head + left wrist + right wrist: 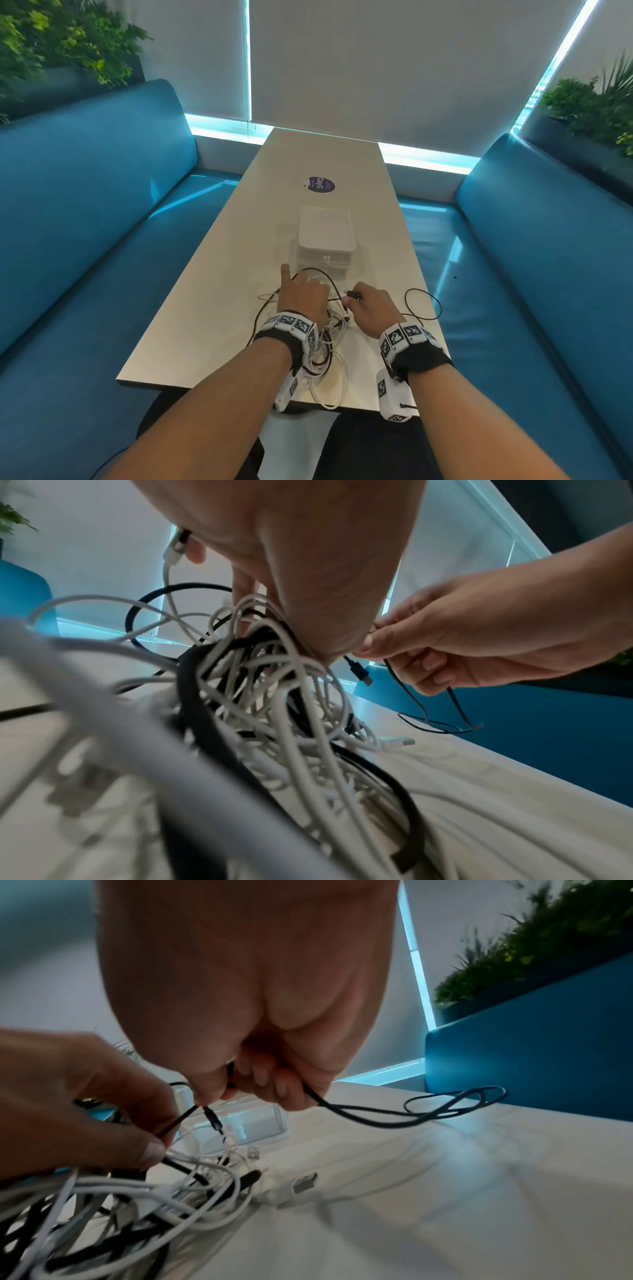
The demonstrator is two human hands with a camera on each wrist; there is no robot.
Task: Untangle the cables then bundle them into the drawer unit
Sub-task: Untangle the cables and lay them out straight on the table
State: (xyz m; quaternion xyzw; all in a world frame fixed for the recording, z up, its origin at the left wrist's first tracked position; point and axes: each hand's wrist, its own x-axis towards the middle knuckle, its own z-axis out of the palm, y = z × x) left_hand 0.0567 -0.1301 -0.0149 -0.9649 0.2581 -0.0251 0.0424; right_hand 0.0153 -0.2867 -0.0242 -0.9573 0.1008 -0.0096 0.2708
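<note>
A tangle of white and black cables (329, 334) lies on the table's near end, between my wrists. My left hand (301, 294) grips the top of the tangle (260, 685), lifting several loops, its index finger pointing forward. My right hand (373, 308) pinches a thin black cable (363, 1119) close to its plug (352, 294); that cable trails right in a loose loop (424, 305). The black plug (359, 672) hangs between both hands. The clear plastic drawer unit (324, 236) stands just beyond the hands, drawers pushed in.
A white USB plug (397, 742) lies on the pale table (219, 301) beside the tangle. A round dark sticker (321, 185) sits behind the drawer unit. Blue benches (85, 212) flank the table, with plants (596, 106) behind them.
</note>
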